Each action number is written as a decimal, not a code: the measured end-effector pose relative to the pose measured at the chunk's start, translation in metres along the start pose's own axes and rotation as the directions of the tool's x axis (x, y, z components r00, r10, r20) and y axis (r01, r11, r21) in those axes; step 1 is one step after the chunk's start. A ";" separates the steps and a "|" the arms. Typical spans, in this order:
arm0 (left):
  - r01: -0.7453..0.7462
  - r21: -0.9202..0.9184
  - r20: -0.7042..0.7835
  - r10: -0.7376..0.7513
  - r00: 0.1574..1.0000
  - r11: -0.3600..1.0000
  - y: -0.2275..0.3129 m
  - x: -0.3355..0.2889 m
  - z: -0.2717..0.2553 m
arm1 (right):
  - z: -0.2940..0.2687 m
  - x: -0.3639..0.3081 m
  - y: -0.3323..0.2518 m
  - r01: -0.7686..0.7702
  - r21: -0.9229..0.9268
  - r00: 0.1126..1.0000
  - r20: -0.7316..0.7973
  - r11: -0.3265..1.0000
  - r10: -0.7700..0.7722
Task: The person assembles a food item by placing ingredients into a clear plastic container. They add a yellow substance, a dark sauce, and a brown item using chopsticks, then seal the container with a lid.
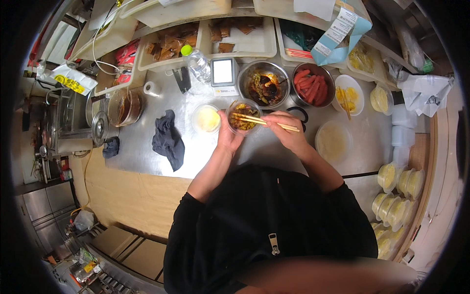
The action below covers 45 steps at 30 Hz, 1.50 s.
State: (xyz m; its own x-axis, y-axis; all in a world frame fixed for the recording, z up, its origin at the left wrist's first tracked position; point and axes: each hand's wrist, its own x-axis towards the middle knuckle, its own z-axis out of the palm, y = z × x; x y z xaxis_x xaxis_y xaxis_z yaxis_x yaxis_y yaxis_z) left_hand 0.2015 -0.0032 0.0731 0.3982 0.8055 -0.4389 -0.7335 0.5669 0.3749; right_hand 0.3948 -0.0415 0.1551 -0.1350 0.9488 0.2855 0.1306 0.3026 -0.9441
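Observation:
My left hand (229, 137) is closed around a clear round plastic bowl (243, 128) of dark, oily food with green bits. Between the fingers of my right hand (288, 131) is a pair of wooden chopsticks (279, 125), their tips down in that food. Just left of the bowl stands a clear tub (206, 119) with pale yellow contents. Beyond my hands, a steel bowl (263, 84) holds a dark sauced mix. Next to it a second steel bowl (314, 84) is filled with red sausages. A white bowl (348, 94) has yellow pieces and another pair of chopsticks.
A scale (224, 77) and a green-capped bottle (198, 63) stand behind. Dark cloths (168, 139) lie on the steel table at left, near a jar of brown sauce (126, 107). A round lid (334, 142) lies at right, with stacked tubs (394, 208) beyond. Bins (240, 41) line the back.

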 end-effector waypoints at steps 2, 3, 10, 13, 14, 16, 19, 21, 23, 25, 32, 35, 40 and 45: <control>0.010 -0.022 0.025 -0.009 1.000 1.000 0.000 -0.005 -0.008 | -0.008 -0.007 0.007 0.057 -0.032 0.998 0.015 0.998 -0.057; -0.004 -0.014 0.034 0.004 0.999 1.000 0.000 -0.008 -0.012 | -0.013 -0.010 0.013 0.023 -0.039 0.995 -0.092 0.999 -0.027; -0.022 -0.017 0.054 0.023 0.998 1.000 -0.001 -0.015 -0.023 | -0.013 0.021 0.106 -0.102 -0.061 0.880 -0.471 0.993 0.062; -0.017 -0.018 0.081 0.018 0.997 1.000 0.001 -0.017 -0.022 | -0.003 0.024 0.129 -0.178 -0.067 0.889 -0.438 0.982 0.132; -0.011 -0.022 0.065 0.012 0.998 1.000 0.001 -0.017 -0.021 | -0.001 0.025 0.133 -0.235 -0.067 0.884 -0.430 0.970 0.184; -0.025 0.022 0.042 0.024 0.999 0.999 0.002 -0.018 -0.019 | -0.001 0.029 0.135 -0.264 -0.040 0.879 -0.422 0.964 0.223; -0.027 0.058 0.024 0.026 0.999 0.998 0.001 -0.019 -0.017 | -0.010 0.035 0.133 -0.342 0.313 0.785 -0.423 0.886 0.453; -0.020 0.039 0.068 0.017 0.998 0.999 0.001 -0.018 -0.015 | -0.017 0.036 0.132 -0.311 0.498 0.729 -0.422 0.809 0.540; -0.010 0.031 0.075 0.008 0.997 0.999 0.002 -0.017 -0.014 | -0.024 0.034 0.131 -0.297 0.622 0.678 -0.398 0.725 0.618; -0.007 0.023 0.067 0.006 0.998 1.000 0.002 -0.017 -0.014 | -0.030 0.028 0.130 -0.238 0.698 0.679 -0.379 0.676 0.629; -0.026 0.000 0.036 0.026 0.999 1.000 0.005 -0.010 -0.009 | -0.052 0.015 0.096 -0.090 0.781 0.704 -0.389 0.618 0.594; -0.038 -0.025 0.039 0.039 0.998 0.999 0.008 -0.003 -0.002 | -0.061 0.014 0.057 -0.101 0.732 0.761 -0.380 0.673 0.527; -0.087 0.007 0.049 0.087 0.995 0.996 0.017 0.010 0.012 | -0.067 0.014 -0.024 -0.316 0.333 0.879 -0.251 0.888 0.406; -0.055 0.105 0.074 0.047 0.996 0.993 0.019 0.016 0.021 | -0.057 0.044 -0.056 -0.015 -0.177 0.996 0.079 0.984 0.029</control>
State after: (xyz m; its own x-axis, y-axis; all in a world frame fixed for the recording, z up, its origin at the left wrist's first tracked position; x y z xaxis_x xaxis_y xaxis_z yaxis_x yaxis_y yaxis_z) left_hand 0.2053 0.0238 0.0900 0.4030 0.8417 -0.3593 -0.6924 0.5371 0.4817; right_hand 0.4373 -0.0114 0.2300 -0.2080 0.9473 0.2437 0.3042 0.2995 -0.9043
